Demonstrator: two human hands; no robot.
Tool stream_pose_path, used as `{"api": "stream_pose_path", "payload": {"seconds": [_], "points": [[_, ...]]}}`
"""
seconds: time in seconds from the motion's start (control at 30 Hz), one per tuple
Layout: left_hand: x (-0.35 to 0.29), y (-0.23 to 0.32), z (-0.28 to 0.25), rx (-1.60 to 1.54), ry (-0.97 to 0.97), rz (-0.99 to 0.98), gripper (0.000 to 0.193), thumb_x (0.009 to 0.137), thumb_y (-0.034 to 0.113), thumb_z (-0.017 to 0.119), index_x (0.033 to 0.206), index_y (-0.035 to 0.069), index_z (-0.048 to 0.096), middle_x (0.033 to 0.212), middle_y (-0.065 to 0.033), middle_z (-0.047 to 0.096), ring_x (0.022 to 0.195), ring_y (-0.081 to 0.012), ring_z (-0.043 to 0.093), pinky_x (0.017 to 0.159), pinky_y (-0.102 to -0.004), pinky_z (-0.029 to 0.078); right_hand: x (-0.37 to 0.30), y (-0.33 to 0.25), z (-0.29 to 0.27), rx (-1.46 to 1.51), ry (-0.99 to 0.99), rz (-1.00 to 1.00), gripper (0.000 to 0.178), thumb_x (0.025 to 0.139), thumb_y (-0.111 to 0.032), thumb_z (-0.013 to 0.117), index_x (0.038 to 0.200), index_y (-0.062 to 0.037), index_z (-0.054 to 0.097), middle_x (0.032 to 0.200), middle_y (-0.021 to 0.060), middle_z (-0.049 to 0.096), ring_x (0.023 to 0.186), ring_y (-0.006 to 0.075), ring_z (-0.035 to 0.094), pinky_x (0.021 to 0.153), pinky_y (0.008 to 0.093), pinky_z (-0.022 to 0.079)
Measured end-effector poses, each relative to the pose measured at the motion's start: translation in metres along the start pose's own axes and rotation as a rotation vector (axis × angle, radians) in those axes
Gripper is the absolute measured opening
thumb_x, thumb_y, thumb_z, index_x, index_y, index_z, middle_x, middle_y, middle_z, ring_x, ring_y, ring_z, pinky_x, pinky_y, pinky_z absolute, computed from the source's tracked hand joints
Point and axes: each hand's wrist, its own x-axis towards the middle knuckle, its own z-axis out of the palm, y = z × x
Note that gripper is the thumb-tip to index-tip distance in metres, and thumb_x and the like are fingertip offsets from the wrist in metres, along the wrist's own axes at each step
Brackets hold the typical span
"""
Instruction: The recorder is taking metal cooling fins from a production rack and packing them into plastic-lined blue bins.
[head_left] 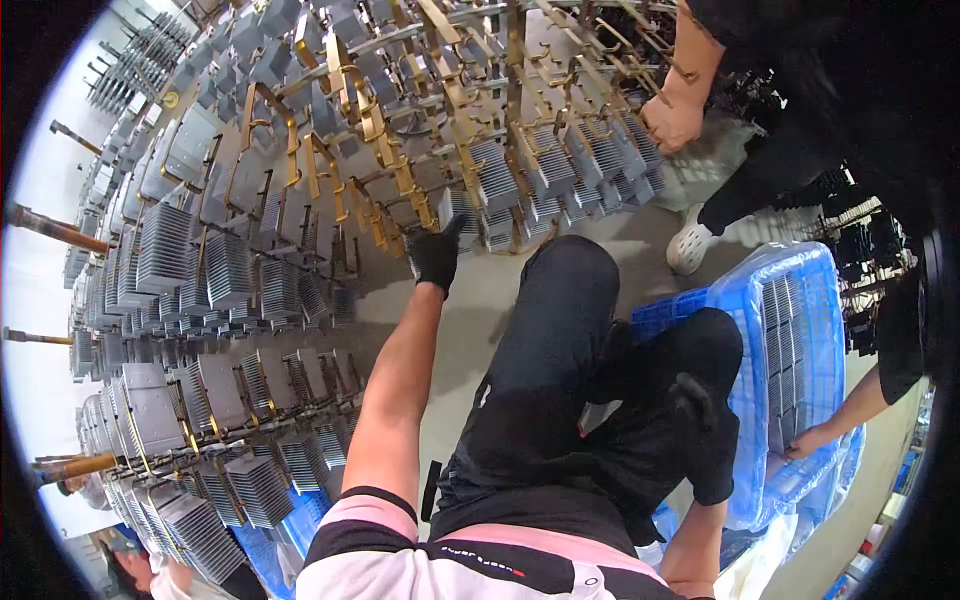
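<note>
My left hand (437, 255), in a black glove, is raised at the lower edge of a hanging rack with brass-coloured hooks (372, 125). Its fingers look spread, just below a grey finned heat sink (455, 205); whether they touch it I cannot tell. A sliver of grey metal shows at the hand's left side. My right hand (712, 455), also black-gloved, is low over my dark trousers beside the blue crate. Glove and cloth blend together, so its fingers and anything in them are hard to make out.
More finned heat sinks (165, 245) hang in rows at the left. A blue plastic crate (740, 300), lined with clear film, holds finned metal parts at the right. Another person's hand (675, 120) is by the rack; a further hand (808, 440) reaches into the crate. A light clog (688, 245) stands on the floor.
</note>
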Motion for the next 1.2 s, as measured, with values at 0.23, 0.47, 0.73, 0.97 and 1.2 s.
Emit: {"api": "stream_pose_path", "payload": {"seconds": [0.23, 0.47, 0.73, 0.97, 1.2], "points": [[-0.128, 0.083, -0.092, -0.682, -0.121, -0.231, 0.035, 0.085, 0.034, 0.073, 0.103, 0.006, 0.060, 0.088, -0.0057, 0.062, 0.072, -0.0157, 0.058, 0.059, -0.0299, 0.048, -0.006, -0.025, 0.008, 0.304, -0.036, 0.046, 0.027, 0.089, -0.008, 0.062, 0.115, -0.0008, 0.064, 0.109, 0.0159, 0.069, 0.106, 0.0275, 0.064, 0.093, 0.0353, 0.048], [-0.238, 0.200, -0.153, -0.415, -0.158, 0.451, 0.028, 0.094, 0.018, 0.061, 0.116, 0.002, 0.052, 0.097, -0.0073, 0.061, 0.092, -0.0178, 0.058, 0.084, -0.0326, 0.046, 0.013, -0.044, 0.010, 0.554, -0.118, -0.191, 0.059, 0.088, -0.020, 0.069, 0.136, 0.0043, 0.046, 0.125, 0.0194, 0.059, 0.114, 0.0257, 0.059, 0.099, 0.0366, 0.045], [-0.318, 0.208, -0.115, -0.427, -1.402, 0.040, 0.051, 0.074, 0.020, 0.079, 0.117, 0.002, 0.057, 0.116, -0.0152, 0.060, 0.104, -0.0280, 0.056, 0.092, -0.0429, 0.044, -0.014, -0.038, -0.022, 0.601, 0.104, -0.010, 0.084, 0.078, -0.035, 0.078, 0.139, 0.0048, 0.037, 0.130, 0.0232, 0.054, 0.121, 0.0322, 0.054, 0.103, 0.0402, 0.041], [-0.310, 0.248, -0.108, -0.044, -0.407, 1.133, 0.054, 0.080, 0.021, 0.077, 0.124, 0.005, 0.051, 0.119, -0.0153, 0.057, 0.114, -0.0279, 0.054, 0.100, -0.0401, 0.041, -0.079, 0.085, -0.135, 0.299, 0.528, 0.084, 0.076, 0.073, -0.021, 0.085, 0.135, -0.0032, 0.044, 0.123, 0.0129, 0.057, 0.116, 0.0203, 0.056, 0.101, 0.0357, 0.044], [-0.277, 0.279, -0.106, 0.043, -0.319, 1.182, 0.047, 0.085, 0.018, 0.072, 0.124, 0.004, 0.050, 0.120, -0.0131, 0.054, 0.120, -0.0308, 0.049, 0.101, -0.0447, 0.040, -0.131, 0.236, -0.179, -0.476, 0.270, 0.324, 0.069, 0.068, -0.015, 0.080, 0.127, -0.0046, 0.048, 0.115, 0.0212, 0.057, 0.104, 0.0362, 0.060, 0.088, 0.0447, 0.051]]}}
